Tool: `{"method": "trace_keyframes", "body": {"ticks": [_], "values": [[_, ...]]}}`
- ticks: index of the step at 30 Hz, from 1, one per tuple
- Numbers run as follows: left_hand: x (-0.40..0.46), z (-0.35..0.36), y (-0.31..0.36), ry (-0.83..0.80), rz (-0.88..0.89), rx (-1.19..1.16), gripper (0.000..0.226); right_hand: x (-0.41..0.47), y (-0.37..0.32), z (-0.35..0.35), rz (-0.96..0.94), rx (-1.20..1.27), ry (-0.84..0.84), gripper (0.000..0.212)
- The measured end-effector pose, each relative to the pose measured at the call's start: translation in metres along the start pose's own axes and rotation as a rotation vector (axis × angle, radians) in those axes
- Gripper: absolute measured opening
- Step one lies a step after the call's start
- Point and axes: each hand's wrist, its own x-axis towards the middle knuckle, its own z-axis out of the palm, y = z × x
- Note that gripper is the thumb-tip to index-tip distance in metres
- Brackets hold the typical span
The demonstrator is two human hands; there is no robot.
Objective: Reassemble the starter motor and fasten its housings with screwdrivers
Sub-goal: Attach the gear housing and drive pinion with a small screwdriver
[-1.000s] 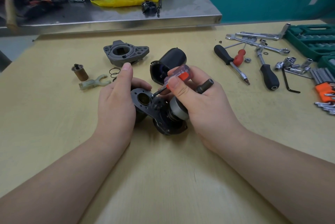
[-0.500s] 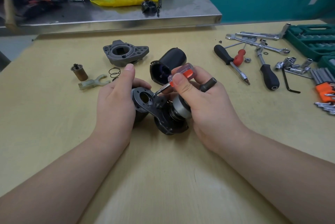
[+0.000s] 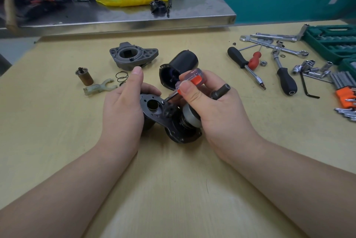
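1. The starter motor body (image 3: 173, 120) lies on the wooden table (image 3: 57, 141), right in front of the person; every place below is given from it.
2. The left hand (image 3: 123, 110) wraps its left side, fingers curled over the black end plate (image 3: 152, 107), index finger raised.
3. The right hand (image 3: 210, 107) pinches a small clear-and-orange screwdriver (image 3: 189, 81), thumb and fingers closed on the handle; its tip sits on a screw (image 3: 163, 101) on the plate (a dark bit (image 3: 220, 91) is tucked between the fingers too).
4. To drive well, I judge: keep the blade in line with the screw, press down while turning, and brace the body against rolling.
5. Open table lies on the near side. Behind the motor are the grey housing (image 3: 133, 56) and black can (image 3: 179, 70), with spring (image 3: 121, 76), fork (image 3: 100, 87) and plunger (image 3: 84, 76) to the back left; a wide elbow swing risks knocking them.
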Motion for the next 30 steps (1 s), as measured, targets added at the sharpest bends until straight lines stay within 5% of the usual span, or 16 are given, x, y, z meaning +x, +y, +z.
{"method": "trace_keyframes", "body": {"ticks": [15, 30], "values": [[-0.0008, 0.0022, -0.0021, 0.012, -0.007, 0.04, 0.067, 0.0026, -0.0012, 0.0018, 0.188, 0.323, 0.038, 0.014], [0.0032, -0.0003, -0.0051, 0.076, -0.034, 0.111, 0.066, 0.0031, 0.0004, 0.0004, 0.137, 0.224, 0.045, 0.019]]}}
